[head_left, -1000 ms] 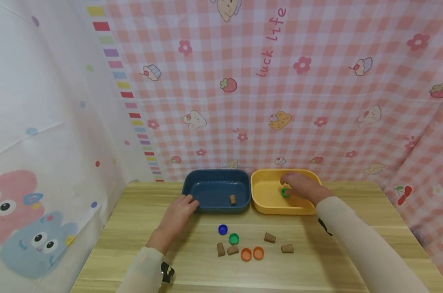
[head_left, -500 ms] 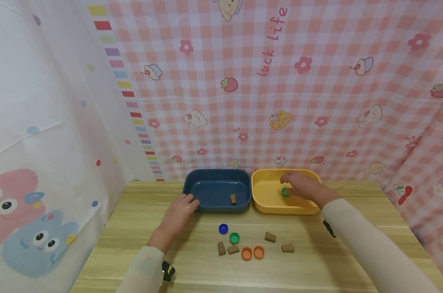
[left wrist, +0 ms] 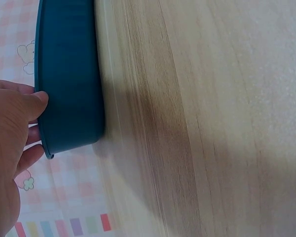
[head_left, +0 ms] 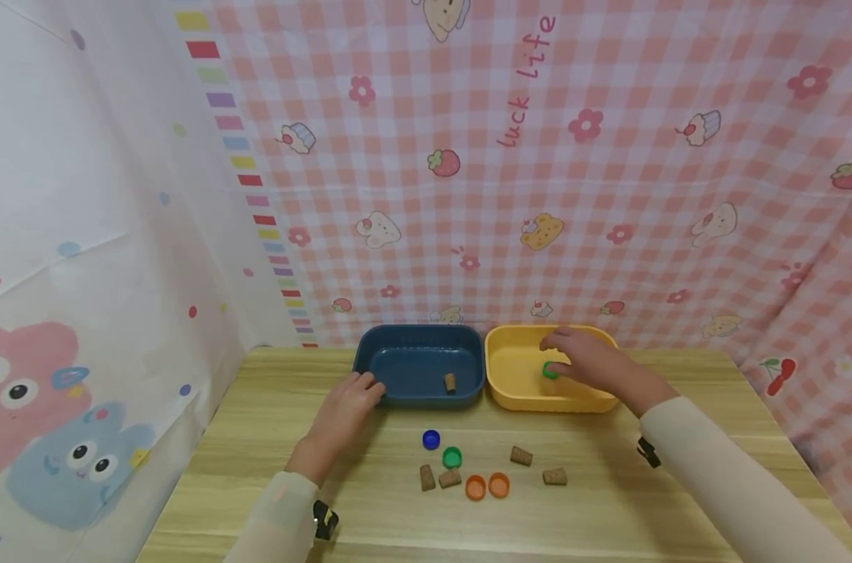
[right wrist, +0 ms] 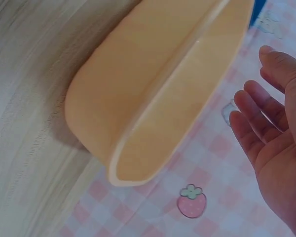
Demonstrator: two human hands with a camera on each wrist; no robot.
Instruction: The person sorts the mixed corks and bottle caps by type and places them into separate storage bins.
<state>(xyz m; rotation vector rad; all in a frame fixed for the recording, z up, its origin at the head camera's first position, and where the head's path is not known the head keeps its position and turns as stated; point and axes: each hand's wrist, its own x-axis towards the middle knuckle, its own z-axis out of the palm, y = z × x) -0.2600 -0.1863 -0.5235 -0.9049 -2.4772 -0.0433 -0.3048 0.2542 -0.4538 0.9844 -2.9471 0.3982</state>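
My left hand rests on the table, with thumb and fingertips touching the front-left corner of the blue tray. The left wrist view shows that hand against the blue tray's wall. One cork lies inside the blue tray. My right hand hovers over the yellow tray, just above a green cap lying in it. In the right wrist view the right hand has straight, spread fingers and holds nothing, beside the yellow tray.
On the wooden table in front of the trays lie a blue cap, a green cap, two orange caps, and several corks. Patterned cloth walls stand behind and on both sides.
My right forearm has shifted slightly to the right while the hand stays over the yellow tray. The green cap lies in the same spot, and the left hand has not moved.
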